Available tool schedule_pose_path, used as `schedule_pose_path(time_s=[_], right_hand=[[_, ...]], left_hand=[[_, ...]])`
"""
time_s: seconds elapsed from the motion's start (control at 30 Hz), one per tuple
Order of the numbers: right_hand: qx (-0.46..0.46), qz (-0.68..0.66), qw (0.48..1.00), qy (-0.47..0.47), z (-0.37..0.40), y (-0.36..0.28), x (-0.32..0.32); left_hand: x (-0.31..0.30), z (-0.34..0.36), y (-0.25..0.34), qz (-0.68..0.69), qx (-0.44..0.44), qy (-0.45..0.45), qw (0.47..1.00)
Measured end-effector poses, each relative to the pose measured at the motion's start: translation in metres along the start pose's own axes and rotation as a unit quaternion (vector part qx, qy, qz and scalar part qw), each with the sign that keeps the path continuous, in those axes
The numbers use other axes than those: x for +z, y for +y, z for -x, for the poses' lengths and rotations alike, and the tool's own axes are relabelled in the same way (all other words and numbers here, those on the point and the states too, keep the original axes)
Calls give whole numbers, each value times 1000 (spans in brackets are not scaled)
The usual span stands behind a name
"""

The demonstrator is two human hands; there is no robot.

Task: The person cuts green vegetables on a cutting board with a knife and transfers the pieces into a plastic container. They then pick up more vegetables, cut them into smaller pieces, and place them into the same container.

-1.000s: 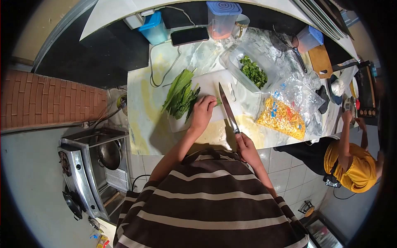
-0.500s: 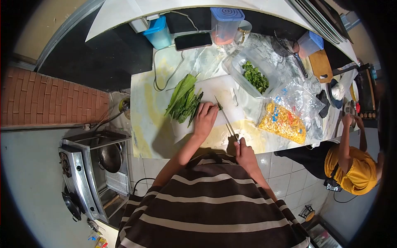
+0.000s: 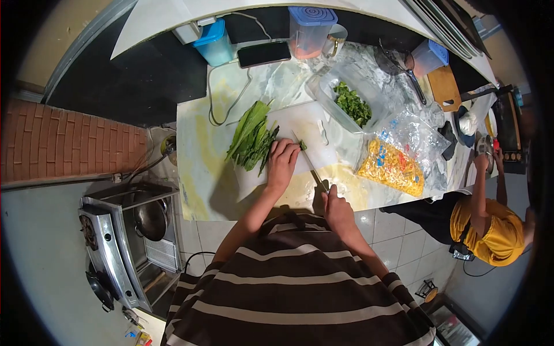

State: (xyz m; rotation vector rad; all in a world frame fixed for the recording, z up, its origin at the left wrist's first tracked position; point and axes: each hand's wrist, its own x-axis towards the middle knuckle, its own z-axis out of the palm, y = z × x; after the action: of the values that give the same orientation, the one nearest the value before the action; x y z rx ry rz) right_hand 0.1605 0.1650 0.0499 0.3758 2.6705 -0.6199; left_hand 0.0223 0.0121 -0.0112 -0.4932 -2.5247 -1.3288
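Observation:
My left hand (image 3: 282, 166) presses down on dark green leaves on the white cutting board (image 3: 251, 182), its fingers curled together. In my right hand (image 3: 339, 212) is the handle of a knife (image 3: 312, 165), whose blade lies over the board just right of my left fingertips. A small cut green piece (image 3: 303, 145) sits by the blade. Long leafy greens (image 3: 249, 135) lie on the left part of the board. Beyond the board, a clear plastic container (image 3: 330, 105) holds chopped greens (image 3: 353, 104).
A bag of yellow pieces (image 3: 390, 168) lies right of the board. Behind are a phone (image 3: 264, 54), blue-lidded containers (image 3: 312, 34), a mug (image 3: 334, 41) and a strainer (image 3: 411, 75). Another person (image 3: 490, 230) stands at the far right. A metal stove (image 3: 109, 248) is at lower left.
The view has shifted slightly, moving the counter a little left and up in the picture. Both hands keep nearly the same places, and the small cut piece now shows more clearly beside the blade.

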Motion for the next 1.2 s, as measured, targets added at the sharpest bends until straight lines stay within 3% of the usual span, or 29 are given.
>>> schedule_pose_path(time_s=[0.2,0.4,0.47,0.57,0.77,0.83,0.87,0.93,1.0,1.07,1.2], right_hand=[[-11,-44,999,-4,-21,2,3],[-4,-16,1000,6,-27,-7,4],[-3,-16,1000,6,-19,-4,-1],[7,-16,1000,-11,-6,3,-8],[-23,-159,986,-32,12,20,3],[28,-340,940,-7,9,21,14],[24,-340,940,-4,6,25,17],[99,-474,871,-81,4,15,6],[116,-496,853,-116,-1,13,0],[133,-517,832,-149,-1,14,-4],[130,-543,812,-167,-2,20,-6]], left_hand=[[0,3,-4,-9,-2,-2,1000],[1,4,-3,-110,32,-1,993],[1,3,0,-175,-14,-1,984],[4,4,-4,-190,4,2,982],[-8,-6,15,-227,-25,-41,973],[-8,-13,19,-209,20,-27,977],[-8,-18,20,-190,64,-14,980],[-5,-25,15,-154,82,-57,983],[-3,-31,10,-118,102,-101,983],[-2,-37,7,-131,53,-187,972],[0,-46,6,-130,68,-207,967]])
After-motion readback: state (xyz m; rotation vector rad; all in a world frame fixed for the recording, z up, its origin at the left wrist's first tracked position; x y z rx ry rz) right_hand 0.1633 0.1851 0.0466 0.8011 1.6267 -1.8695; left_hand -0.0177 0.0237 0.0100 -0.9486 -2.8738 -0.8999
